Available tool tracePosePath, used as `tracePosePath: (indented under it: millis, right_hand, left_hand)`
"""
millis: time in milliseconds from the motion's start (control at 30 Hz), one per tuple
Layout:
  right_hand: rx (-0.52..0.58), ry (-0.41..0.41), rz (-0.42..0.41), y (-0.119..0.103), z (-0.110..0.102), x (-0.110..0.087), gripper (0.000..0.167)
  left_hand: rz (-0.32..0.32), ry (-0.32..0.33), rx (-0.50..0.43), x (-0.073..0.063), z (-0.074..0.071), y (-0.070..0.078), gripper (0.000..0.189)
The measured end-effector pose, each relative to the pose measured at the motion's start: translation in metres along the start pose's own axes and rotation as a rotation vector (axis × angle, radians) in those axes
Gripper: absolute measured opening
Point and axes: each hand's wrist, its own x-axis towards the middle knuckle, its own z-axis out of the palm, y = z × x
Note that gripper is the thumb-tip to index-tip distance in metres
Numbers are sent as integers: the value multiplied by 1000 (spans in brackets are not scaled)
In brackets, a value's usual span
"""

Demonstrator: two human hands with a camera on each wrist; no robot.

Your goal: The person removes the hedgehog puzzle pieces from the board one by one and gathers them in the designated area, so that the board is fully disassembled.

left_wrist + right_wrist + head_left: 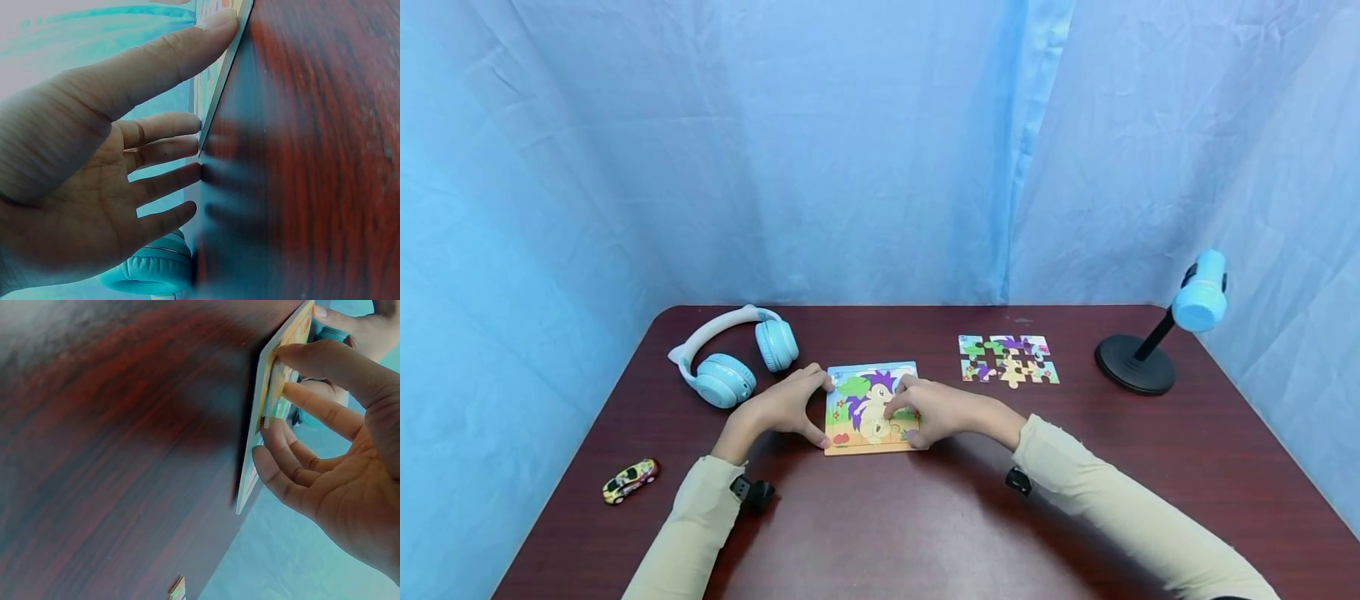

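Observation:
A jigsaw puzzle board (872, 451) with a purple-spined hedgehog picture lies flat at mid-table. At its left side is my left hand (786, 408), thumb at the near corner and fingers near the far corner. The left wrist view shows its fingers nearly straight, with the thumb tip (222, 20) on the board's edge. Over the board's right part, my right hand (943, 408) pinches a puzzle piece (275, 394) between thumb and fingers. That piece is tilted up from the board in the right wrist view; from above, the hand hides most of it.
Several loose puzzle pieces (1011, 371) lie grouped behind and right of the board. Light-blue headphones (726, 381) rest at the back left, a colourful toy car (630, 481) at the left. A light-blue cylinder (1201, 300) on a black stand (1135, 365) stands back right.

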Motion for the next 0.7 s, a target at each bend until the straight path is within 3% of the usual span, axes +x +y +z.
tracePosePath:
  millis: [500,700]
  right_hand:
    - [-24,-51,-4,-7,-11,2,47]
    - [-11,-35,-15,-7,-11,-4,49]
  left_hand:
    - [2,13,21,1,-1,-2,73]
    - [5,4,20,1,1,-1,72]
